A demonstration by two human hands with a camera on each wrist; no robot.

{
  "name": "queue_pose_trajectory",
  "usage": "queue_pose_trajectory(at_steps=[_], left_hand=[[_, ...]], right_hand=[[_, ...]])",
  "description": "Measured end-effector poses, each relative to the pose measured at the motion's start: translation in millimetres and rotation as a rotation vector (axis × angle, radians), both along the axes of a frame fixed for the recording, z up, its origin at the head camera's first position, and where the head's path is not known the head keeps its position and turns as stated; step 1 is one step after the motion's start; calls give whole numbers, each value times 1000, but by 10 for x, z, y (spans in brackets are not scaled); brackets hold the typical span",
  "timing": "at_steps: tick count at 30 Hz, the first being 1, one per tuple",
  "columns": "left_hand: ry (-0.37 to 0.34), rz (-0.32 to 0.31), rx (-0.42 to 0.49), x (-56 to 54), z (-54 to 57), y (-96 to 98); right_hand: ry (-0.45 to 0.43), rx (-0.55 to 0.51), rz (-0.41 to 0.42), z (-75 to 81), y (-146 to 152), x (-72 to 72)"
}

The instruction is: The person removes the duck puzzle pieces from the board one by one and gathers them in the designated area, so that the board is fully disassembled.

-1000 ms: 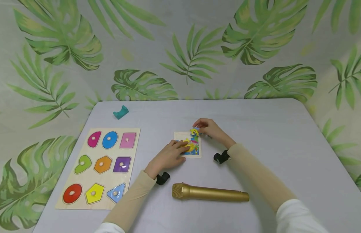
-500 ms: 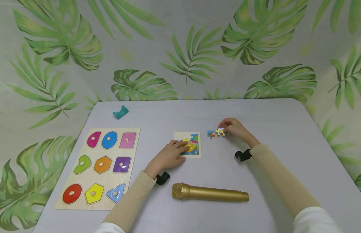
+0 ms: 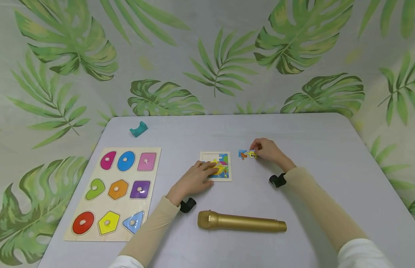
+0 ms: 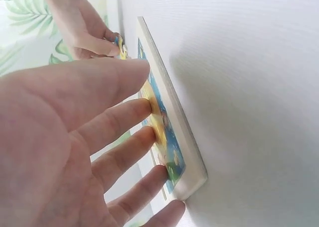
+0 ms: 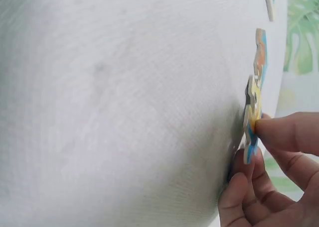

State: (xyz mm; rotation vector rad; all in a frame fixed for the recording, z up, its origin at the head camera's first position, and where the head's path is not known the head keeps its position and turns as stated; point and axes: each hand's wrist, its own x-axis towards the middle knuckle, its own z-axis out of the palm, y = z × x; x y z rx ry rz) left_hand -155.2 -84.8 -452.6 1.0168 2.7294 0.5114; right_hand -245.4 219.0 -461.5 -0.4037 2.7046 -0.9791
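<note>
My left hand lies with fingers spread over the small framed jigsaw puzzle, its fingertips pressing on the yellow and blue picture. An unfilled strip of the wooden frame shows along the upper left. To the right of the frame, my right hand pinches a yellow and blue puzzle piece between thumb and fingers. In the right wrist view that piece stands slightly tilted over the table, right by a second, blue and orange piece.
A gold microphone lies in front of the puzzle. On the left is a wooden shape board with knobbed coloured shapes, partly under the left forearm. A teal curved block sits near the table's back left edge.
My right hand has carried the yellow piece from above the frame's top right corner to the right, then lowered it beside the blue and orange piece. My left hand stays in place.
</note>
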Motion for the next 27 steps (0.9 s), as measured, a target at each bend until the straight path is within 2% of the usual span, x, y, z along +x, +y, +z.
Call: queue_pose_trajectory(at_steps=[5, 12, 17, 22, 27], left_hand=[[-2, 12, -16, -13, -14, 13], [-31, 11, -17, -38, -23, 33], [-22, -25, -43, -57, -30, 54], [-24, -46, -44, -66, -16, 81], [-2, -59, -37, -66, -6, 93]], right_hand=[[75, 50, 46, 4, -27, 9], [83, -81, 48, 14, -183, 55], [67, -129, 141, 22, -398, 115], [79, -70, 234, 34, -612, 184], [109, 56, 285, 50, -768, 245]])
